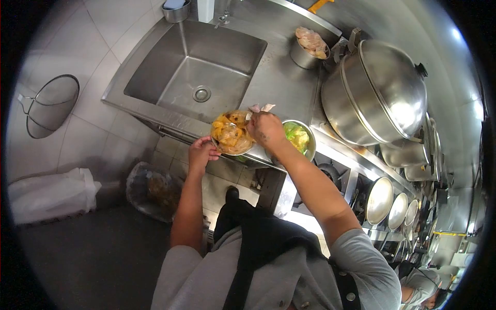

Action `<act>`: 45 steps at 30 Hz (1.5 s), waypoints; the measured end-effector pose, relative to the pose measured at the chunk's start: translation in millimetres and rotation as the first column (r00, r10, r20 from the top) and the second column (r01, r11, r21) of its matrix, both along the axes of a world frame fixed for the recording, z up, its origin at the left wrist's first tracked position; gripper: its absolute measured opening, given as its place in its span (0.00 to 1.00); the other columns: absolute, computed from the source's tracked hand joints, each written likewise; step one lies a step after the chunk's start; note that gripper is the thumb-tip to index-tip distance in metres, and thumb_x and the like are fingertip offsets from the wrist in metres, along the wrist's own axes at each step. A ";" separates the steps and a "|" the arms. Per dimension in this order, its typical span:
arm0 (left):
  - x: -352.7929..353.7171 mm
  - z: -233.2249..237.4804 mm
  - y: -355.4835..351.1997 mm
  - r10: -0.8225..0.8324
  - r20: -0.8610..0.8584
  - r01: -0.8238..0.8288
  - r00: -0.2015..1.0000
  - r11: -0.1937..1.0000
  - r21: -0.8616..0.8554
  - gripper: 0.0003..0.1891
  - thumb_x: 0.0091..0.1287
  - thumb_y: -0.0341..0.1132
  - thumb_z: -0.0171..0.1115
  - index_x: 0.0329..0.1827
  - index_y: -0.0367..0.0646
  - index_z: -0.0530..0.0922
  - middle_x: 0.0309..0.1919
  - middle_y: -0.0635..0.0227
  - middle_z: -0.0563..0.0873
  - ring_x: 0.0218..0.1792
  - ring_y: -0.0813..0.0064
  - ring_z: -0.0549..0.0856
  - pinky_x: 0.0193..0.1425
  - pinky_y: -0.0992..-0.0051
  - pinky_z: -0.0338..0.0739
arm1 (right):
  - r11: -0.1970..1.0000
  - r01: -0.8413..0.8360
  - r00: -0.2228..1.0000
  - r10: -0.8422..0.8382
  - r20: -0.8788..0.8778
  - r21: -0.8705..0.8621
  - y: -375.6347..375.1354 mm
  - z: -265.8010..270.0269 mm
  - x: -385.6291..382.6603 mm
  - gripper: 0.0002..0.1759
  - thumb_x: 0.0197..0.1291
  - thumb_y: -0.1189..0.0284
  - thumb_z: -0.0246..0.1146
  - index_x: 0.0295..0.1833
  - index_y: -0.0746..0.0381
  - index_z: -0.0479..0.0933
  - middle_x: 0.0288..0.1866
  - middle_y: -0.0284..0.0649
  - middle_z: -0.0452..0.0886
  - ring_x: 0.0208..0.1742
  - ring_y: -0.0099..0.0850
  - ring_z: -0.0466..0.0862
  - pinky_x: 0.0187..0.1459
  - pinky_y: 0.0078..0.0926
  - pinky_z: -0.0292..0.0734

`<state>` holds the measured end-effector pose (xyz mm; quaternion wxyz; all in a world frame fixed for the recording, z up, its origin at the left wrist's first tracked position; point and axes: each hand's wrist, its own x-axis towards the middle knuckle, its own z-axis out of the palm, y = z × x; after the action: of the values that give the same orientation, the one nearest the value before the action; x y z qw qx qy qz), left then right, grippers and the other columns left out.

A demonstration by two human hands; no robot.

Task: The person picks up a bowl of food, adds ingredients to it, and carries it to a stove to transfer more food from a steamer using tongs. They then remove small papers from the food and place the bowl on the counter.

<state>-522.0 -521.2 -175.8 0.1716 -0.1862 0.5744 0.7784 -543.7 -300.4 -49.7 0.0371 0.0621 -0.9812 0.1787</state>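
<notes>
My left hand [203,151] grips the near left rim of a bowl, fingers under its edge and thumb on top. Orange-yellow coated pieces of raw chicken [230,132] fill this bowl. My right hand [266,132] is closed over the bowl's right side; a small pale bit shows at its fingertips, and I cannot tell what it is. Just beyond that hand, pinkish-white scraps [262,108] lie on the steel counter [279,77]. Partly behind my right forearm stands a round metal bowl of green and yellow cut vegetables [296,136].
A steel sink [206,67] lies beyond the left hand. At the back, a metal pot holds pale raw chicken [311,41]. A large lidded steamer pot [377,93] stands right, near burners [330,173] and pans [380,200]. A lined bin [152,188] is below left. Another person [421,287] is lower right.
</notes>
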 end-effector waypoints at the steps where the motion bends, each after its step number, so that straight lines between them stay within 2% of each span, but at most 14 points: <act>1: 0.3 0.6 -0.2 0.003 -0.006 -0.003 1.000 1.000 0.005 0.16 0.64 0.29 0.58 0.54 0.36 0.76 0.32 0.64 0.83 0.25 0.73 0.86 0.26 0.77 0.81 | 0.999 -0.041 0.998 0.040 -0.040 -0.007 1.0 5.5 -1.1 0.10 0.54 0.68 0.62 0.30 0.65 0.80 0.32 0.53 0.83 0.35 0.50 0.84 0.42 0.45 0.79; 3: -0.5 -8.3 -2.8 -0.009 -0.019 0.009 1.000 1.000 -0.005 0.17 0.64 0.30 0.58 0.56 0.36 0.75 0.32 0.64 0.83 0.26 0.72 0.86 0.28 0.75 0.82 | 0.996 -0.084 0.993 0.083 -0.081 -0.011 1.2 17.3 -3.8 0.10 0.54 0.68 0.62 0.29 0.65 0.80 0.31 0.53 0.83 0.35 0.50 0.83 0.42 0.45 0.79; 5: -1.9 -15.8 -6.3 -0.022 -0.035 0.021 0.999 1.000 -0.017 0.18 0.65 0.31 0.58 0.57 0.36 0.73 0.33 0.64 0.84 0.28 0.70 0.87 0.30 0.73 0.83 | 0.994 -0.106 0.993 0.105 0.058 0.021 -0.6 29.5 -7.2 0.12 0.56 0.66 0.62 0.31 0.66 0.81 0.35 0.55 0.83 0.41 0.51 0.84 0.48 0.46 0.79; 11: -1.2 -12.1 -12.6 -0.021 -0.068 0.020 0.997 1.000 -0.012 0.17 0.66 0.31 0.57 0.58 0.38 0.74 0.34 0.65 0.84 0.30 0.72 0.86 0.32 0.73 0.83 | 0.992 -0.124 0.991 0.125 0.040 -0.028 -22.8 82.7 -7.8 0.12 0.57 0.67 0.61 0.33 0.66 0.81 0.36 0.56 0.83 0.41 0.51 0.84 0.48 0.46 0.79; 16: -2.2 -11.2 -11.5 -0.038 -0.054 0.040 0.998 0.998 0.049 0.16 0.67 0.30 0.57 0.57 0.37 0.75 0.35 0.63 0.84 0.29 0.72 0.86 0.31 0.76 0.83 | 0.987 -0.149 0.986 0.144 0.085 0.060 -24.4 17.5 -17.2 0.12 0.59 0.67 0.59 0.37 0.66 0.81 0.38 0.54 0.83 0.42 0.51 0.83 0.48 0.46 0.78; 18: -5.3 -8.1 -10.4 -0.038 -0.046 0.041 0.998 0.998 0.050 0.16 0.67 0.29 0.57 0.57 0.36 0.75 0.36 0.62 0.84 0.29 0.71 0.86 0.31 0.75 0.83 | 0.977 -0.202 0.977 0.196 0.090 0.071 -24.2 7.9 -21.3 0.13 0.61 0.67 0.57 0.38 0.66 0.81 0.38 0.54 0.82 0.42 0.51 0.82 0.47 0.46 0.78; 22: -4.2 0.9 -7.0 -0.051 -0.039 0.053 0.998 0.997 0.048 0.18 0.67 0.29 0.57 0.59 0.34 0.74 0.37 0.60 0.85 0.30 0.70 0.87 0.31 0.74 0.84 | 0.993 -0.121 0.980 0.119 0.160 0.004 -14.6 -0.4 -21.1 0.11 0.61 0.70 0.57 0.39 0.66 0.80 0.40 0.54 0.82 0.45 0.52 0.82 0.49 0.45 0.78; 28: -10.7 -6.1 -2.3 -0.100 -0.035 0.100 0.994 0.995 0.002 0.21 0.65 0.27 0.59 0.61 0.32 0.73 0.35 0.62 0.85 0.30 0.74 0.87 0.29 0.77 0.84 | 0.987 -0.152 0.988 0.154 0.032 -0.044 -12.7 10.8 -11.1 0.17 0.58 0.73 0.57 0.52 0.63 0.80 0.48 0.53 0.81 0.51 0.49 0.81 0.52 0.44 0.77; 30: -10.0 -5.1 -0.5 -0.075 -0.044 0.075 0.996 0.997 -0.002 0.21 0.64 0.26 0.59 0.60 0.32 0.74 0.34 0.64 0.84 0.29 0.76 0.86 0.29 0.77 0.84 | 0.953 -0.299 0.951 0.294 -0.098 -0.038 -16.1 17.9 -6.8 0.21 0.57 0.74 0.57 0.58 0.60 0.78 0.54 0.47 0.80 0.54 0.45 0.79 0.57 0.41 0.74; 33: -8.4 -6.4 1.2 -0.041 -0.070 0.040 0.997 0.999 -0.022 0.19 0.62 0.24 0.60 0.57 0.32 0.75 0.31 0.68 0.82 0.27 0.80 0.83 0.29 0.79 0.83 | 0.925 -0.365 0.920 0.376 -0.110 0.108 -16.8 0.8 -8.7 0.21 0.57 0.74 0.59 0.59 0.60 0.78 0.48 0.44 0.81 0.54 0.42 0.79 0.58 0.37 0.74; 36: -5.9 -1.8 6.2 -0.023 -0.105 0.018 0.994 0.999 -0.045 0.16 0.61 0.23 0.60 0.54 0.32 0.76 0.29 0.71 0.80 0.26 0.81 0.81 0.29 0.79 0.83 | 0.930 -0.336 0.940 0.341 -0.009 0.147 -13.1 -7.3 -8.2 0.20 0.57 0.75 0.57 0.57 0.58 0.79 0.53 0.42 0.80 0.56 0.41 0.78 0.60 0.38 0.71; 41: 6.4 4.0 18.6 -0.011 -0.146 0.001 0.989 0.998 -0.068 0.15 0.60 0.20 0.58 0.50 0.33 0.77 0.30 0.71 0.80 0.27 0.81 0.81 0.29 0.78 0.83 | 0.937 -0.340 0.940 0.340 0.012 0.084 -3.8 -0.1 -5.7 0.20 0.57 0.76 0.56 0.57 0.59 0.79 0.52 0.44 0.80 0.56 0.42 0.78 0.61 0.38 0.71; 43: 10.3 3.7 23.4 0.107 -0.110 -0.107 0.988 0.994 0.010 0.17 0.60 0.22 0.56 0.54 0.35 0.76 0.31 0.70 0.81 0.27 0.80 0.82 0.31 0.76 0.85 | 0.943 -0.330 0.944 0.331 -0.004 0.036 -3.5 1.7 -3.8 0.20 0.57 0.76 0.56 0.56 0.59 0.79 0.52 0.44 0.80 0.56 0.42 0.78 0.61 0.38 0.71; 45: 8.6 13.9 23.1 0.092 -0.065 -0.090 0.994 0.996 0.021 0.17 0.61 0.23 0.55 0.55 0.37 0.76 0.32 0.69 0.81 0.28 0.78 0.83 0.31 0.75 0.85 | 0.955 -0.294 0.956 0.292 -0.041 -0.038 -5.5 2.9 -1.5 0.21 0.57 0.77 0.56 0.57 0.61 0.78 0.53 0.46 0.79 0.57 0.43 0.78 0.62 0.39 0.70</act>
<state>-513.4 -498.1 -162.0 0.1185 -0.1848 0.5635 0.7964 -545.2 -305.9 -46.8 0.0285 0.2090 -0.9563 0.2026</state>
